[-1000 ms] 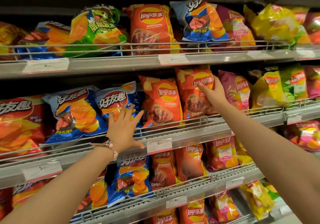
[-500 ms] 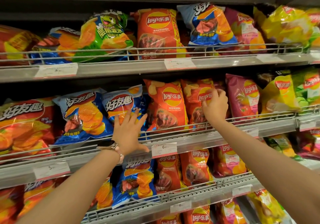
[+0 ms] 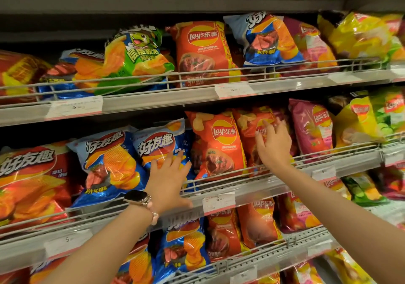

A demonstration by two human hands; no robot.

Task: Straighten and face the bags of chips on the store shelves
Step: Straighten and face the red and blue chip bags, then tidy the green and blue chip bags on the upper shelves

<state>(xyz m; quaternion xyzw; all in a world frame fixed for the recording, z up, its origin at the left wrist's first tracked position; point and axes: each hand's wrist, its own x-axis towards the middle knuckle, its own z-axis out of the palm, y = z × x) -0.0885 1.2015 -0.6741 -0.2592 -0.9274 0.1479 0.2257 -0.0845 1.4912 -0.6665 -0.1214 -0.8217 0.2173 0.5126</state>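
Mid-frame shelf: left hand lay flat, fingers spread, on the blue bag, probably steadying it upright. Right hand was open too, gripping nothing, fingertips on the second orange Lay's bag, likely nudging it square behind the wire rail.

Two hands are seen: a left hand and a right hand; one watch is worn; four shelf levels of chip bags are counted
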